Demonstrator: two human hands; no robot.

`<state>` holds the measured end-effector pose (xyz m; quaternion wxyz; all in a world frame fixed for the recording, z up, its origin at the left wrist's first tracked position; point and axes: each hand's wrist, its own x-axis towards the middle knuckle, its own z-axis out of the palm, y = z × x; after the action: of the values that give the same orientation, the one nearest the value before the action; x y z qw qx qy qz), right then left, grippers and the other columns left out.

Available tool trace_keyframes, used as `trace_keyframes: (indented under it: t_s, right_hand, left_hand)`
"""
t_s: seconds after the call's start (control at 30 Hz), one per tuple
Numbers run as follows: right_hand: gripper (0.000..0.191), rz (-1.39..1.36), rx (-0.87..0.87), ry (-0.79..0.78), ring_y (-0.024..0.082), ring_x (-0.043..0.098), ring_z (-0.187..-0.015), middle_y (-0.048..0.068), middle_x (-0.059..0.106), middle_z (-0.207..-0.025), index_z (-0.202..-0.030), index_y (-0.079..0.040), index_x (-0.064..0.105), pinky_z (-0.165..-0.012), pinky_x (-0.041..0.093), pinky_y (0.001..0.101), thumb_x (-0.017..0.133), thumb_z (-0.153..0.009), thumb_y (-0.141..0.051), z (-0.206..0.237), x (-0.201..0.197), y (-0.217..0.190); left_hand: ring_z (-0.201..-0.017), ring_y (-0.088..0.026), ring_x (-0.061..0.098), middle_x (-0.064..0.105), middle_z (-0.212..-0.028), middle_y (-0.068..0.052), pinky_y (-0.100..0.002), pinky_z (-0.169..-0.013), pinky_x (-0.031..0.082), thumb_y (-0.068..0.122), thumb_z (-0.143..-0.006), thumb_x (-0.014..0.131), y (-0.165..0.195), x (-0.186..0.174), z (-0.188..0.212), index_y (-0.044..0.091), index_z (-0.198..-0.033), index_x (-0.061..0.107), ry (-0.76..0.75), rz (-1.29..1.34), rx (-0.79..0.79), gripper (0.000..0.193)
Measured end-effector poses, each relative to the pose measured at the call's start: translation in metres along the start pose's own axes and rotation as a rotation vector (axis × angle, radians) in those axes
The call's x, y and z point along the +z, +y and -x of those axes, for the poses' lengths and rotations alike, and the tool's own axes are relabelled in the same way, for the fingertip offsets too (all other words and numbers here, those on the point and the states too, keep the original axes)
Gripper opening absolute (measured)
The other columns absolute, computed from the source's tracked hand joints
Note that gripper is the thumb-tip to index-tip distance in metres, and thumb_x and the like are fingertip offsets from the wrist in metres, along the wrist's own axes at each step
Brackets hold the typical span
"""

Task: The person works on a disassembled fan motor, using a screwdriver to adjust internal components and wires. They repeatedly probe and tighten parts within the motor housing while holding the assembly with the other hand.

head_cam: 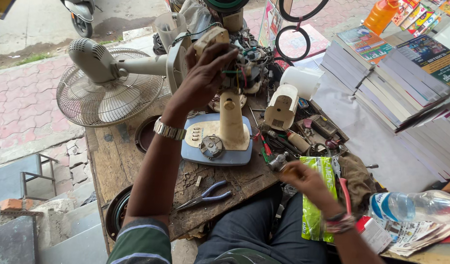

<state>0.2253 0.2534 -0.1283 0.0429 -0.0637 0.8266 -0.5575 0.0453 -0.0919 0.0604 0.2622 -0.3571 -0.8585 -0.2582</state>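
Wooden workbench (137,166) – cluttered, open-air stall – brick pavement (19,102) beyond.

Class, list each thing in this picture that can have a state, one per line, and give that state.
Left hand: gripping the fan motor.
Fan motor: casing off, wires exposed.
Fan base: upright on the bench.
Fan guard: lying tilted, off the fan.
Right hand: blurred, fingers curled over small parts.
Pliers: lying flat, unheld.
Water bottle: on its side.
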Motion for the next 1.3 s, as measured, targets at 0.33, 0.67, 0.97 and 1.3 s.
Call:
trace_keyframes:
  t_s: [0.33,0.67,0.97,1.3]
  right_hand:
    - [0.035,0.729,-0.205,0.060,0.022,0.065,-0.093,0.003,0.068,-0.100,-0.116,-0.016,0.068,-0.086,0.049,0.0414,0.078,-0.085,-0.030,-0.032,0.131,0.025]
    - [0.017,0.338,-0.298,0.127,0.016,0.067,-0.070,0.005,0.068,-0.082,-0.089,-0.006,0.069,-0.058,0.059,0.0282,0.070,-0.101,-0.018,-0.082,0.122,-0.012]
    - [0.037,0.131,-0.600,0.611,0.009,0.062,-0.075,0.003,0.066,-0.090,-0.122,-0.003,0.071,-0.067,0.052,0.0250,0.082,-0.088,-0.012,-0.157,0.036,-0.163]
    - [0.030,-0.182,-0.483,0.539,0.005,0.063,-0.078,0.001,0.069,-0.091,-0.111,-0.001,0.065,-0.071,0.055,0.0232,0.081,-0.088,-0.012,-0.188,0.059,-0.149]
  left_hand:
    - [-0.144,-0.025,0.038,0.042,-0.157,-0.003,-0.040,-0.120,0.025,0.013,-0.100,0.055,0.022,0.018,-0.044,0.025,-0.149,0.054,0.018,0.030,-0.202,0.050]
    - [-0.140,-0.025,0.038,0.042,-0.155,-0.005,-0.041,-0.120,0.020,0.015,-0.103,0.053,0.005,0.019,-0.047,0.023,-0.152,0.052,-0.018,0.001,-0.158,0.050]
    - [-0.147,-0.022,0.040,0.043,-0.157,-0.004,-0.048,-0.122,0.008,0.015,-0.089,0.067,0.005,0.012,-0.048,0.024,-0.155,0.046,-0.083,-0.008,-0.121,0.070]
    - [-0.144,-0.032,0.037,0.037,-0.156,-0.010,-0.045,-0.120,0.018,0.031,-0.056,0.089,0.006,0.007,-0.047,0.024,-0.155,0.039,-0.101,0.042,-0.099,0.111]
